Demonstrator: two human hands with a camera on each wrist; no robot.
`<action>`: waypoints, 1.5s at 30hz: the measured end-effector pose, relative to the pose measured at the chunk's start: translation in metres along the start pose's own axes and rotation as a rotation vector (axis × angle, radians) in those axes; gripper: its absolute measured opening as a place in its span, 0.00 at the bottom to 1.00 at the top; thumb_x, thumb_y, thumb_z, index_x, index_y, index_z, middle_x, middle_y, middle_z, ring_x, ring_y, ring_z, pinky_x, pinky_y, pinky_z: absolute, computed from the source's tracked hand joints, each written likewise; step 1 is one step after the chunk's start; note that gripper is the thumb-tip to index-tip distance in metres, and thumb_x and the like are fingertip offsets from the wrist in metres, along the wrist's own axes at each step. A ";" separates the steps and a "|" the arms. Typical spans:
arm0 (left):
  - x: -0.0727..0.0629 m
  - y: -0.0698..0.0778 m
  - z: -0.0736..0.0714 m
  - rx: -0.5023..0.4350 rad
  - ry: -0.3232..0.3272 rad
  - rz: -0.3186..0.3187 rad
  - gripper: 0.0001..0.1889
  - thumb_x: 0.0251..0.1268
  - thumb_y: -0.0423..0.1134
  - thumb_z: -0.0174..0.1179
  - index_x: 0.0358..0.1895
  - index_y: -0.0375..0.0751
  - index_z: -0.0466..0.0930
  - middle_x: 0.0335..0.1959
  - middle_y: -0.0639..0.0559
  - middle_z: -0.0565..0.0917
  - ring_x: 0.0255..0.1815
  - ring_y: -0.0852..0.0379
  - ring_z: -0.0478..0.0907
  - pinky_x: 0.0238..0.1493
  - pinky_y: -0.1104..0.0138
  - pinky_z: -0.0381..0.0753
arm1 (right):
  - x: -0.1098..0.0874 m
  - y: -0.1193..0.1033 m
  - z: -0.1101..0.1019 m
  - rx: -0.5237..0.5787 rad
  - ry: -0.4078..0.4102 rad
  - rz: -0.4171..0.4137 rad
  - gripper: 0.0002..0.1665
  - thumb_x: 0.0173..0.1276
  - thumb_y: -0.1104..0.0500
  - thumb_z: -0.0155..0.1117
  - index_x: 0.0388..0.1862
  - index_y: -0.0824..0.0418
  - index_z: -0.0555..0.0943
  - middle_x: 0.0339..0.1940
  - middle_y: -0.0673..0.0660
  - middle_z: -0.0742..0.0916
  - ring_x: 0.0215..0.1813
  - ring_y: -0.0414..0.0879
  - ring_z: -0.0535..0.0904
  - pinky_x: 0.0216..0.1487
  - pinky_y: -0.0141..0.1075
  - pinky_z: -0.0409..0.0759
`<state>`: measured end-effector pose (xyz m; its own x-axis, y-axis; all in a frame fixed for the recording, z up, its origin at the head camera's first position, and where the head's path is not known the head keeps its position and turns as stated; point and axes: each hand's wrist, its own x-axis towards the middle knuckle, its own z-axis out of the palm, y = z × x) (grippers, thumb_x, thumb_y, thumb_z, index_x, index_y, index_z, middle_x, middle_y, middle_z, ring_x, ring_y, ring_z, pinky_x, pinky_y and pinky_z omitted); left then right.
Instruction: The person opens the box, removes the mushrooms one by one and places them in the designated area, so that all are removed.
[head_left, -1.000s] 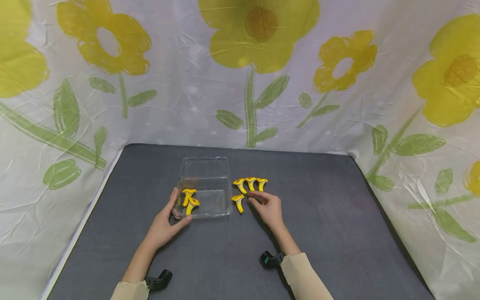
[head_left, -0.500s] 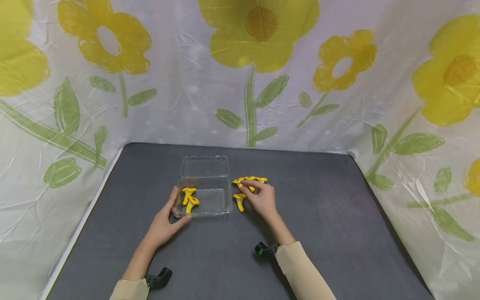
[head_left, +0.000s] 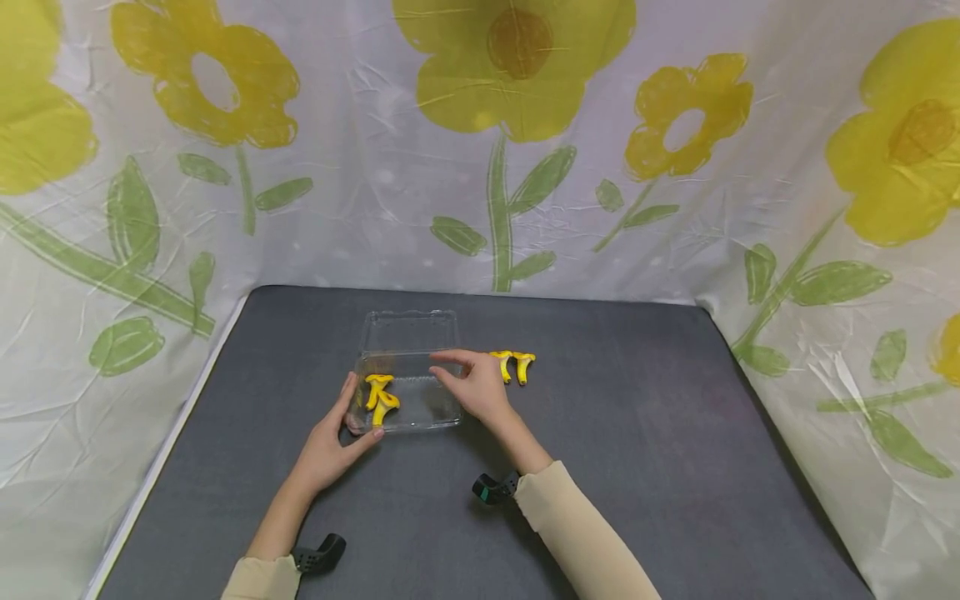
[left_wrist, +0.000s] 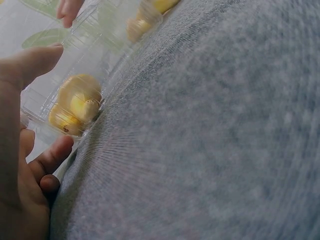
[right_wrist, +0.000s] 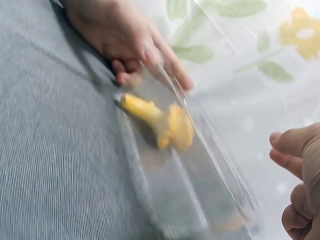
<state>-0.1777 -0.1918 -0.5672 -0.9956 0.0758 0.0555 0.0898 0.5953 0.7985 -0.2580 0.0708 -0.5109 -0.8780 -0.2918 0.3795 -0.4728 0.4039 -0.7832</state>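
A clear plastic clamshell container [head_left: 423,406] lies with its lid [head_left: 410,332] laid back. Inside its left part rest two yellow mushrooms, a rear mushroom [head_left: 377,387] and a front mushroom [head_left: 386,407], chanterelle-like. My left hand [head_left: 327,454] grips the container's left end, thumb at the front edge and fingers along the side. Above the container's right part is my right hand [head_left: 478,387], thumb and forefinger apart, with nothing visible between them. In the right wrist view the other fingers [right_wrist: 296,220] curl in. Two more mushrooms [head_left: 522,367] stand out just right of this hand.
A dark grey cloth-covered table [head_left: 637,417] carries everything. Behind and at both sides hangs a white curtain [head_left: 360,242] printed with yellow flowers. Black wrist cameras [head_left: 320,556] sit at both cuffs.
My right hand has moved left from the row of loose mushrooms to over the container and now hides two of them from the head view. My left hand has stayed put.
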 end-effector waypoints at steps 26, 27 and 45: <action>0.000 -0.003 -0.003 -0.032 -0.030 0.005 0.56 0.71 0.54 0.71 0.89 0.50 0.40 0.89 0.44 0.43 0.86 0.32 0.47 0.77 0.31 0.54 | 0.012 -0.019 0.052 -0.066 -0.163 0.055 0.14 0.72 0.56 0.76 0.53 0.58 0.93 0.48 0.53 0.94 0.11 0.34 0.60 0.16 0.27 0.61; 0.000 -0.002 -0.003 -0.034 -0.032 0.004 0.56 0.71 0.54 0.71 0.89 0.50 0.40 0.89 0.44 0.43 0.86 0.32 0.47 0.77 0.31 0.54 | 0.012 -0.018 0.053 -0.070 -0.171 0.055 0.14 0.72 0.56 0.76 0.53 0.57 0.93 0.48 0.52 0.94 0.11 0.33 0.60 0.16 0.27 0.61; 0.000 -0.002 -0.004 -0.036 -0.048 -0.002 0.56 0.72 0.53 0.71 0.89 0.53 0.38 0.90 0.47 0.41 0.86 0.32 0.47 0.76 0.30 0.53 | 0.010 -0.021 0.055 -0.155 -0.336 0.105 0.15 0.72 0.53 0.76 0.54 0.55 0.93 0.50 0.50 0.94 0.18 0.32 0.76 0.27 0.24 0.71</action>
<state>-0.1778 -0.1958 -0.5661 -0.9932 0.1133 0.0261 0.0862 0.5666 0.8195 -0.2533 0.0121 -0.5178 -0.8609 -0.4992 0.0985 -0.4097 0.5653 -0.7159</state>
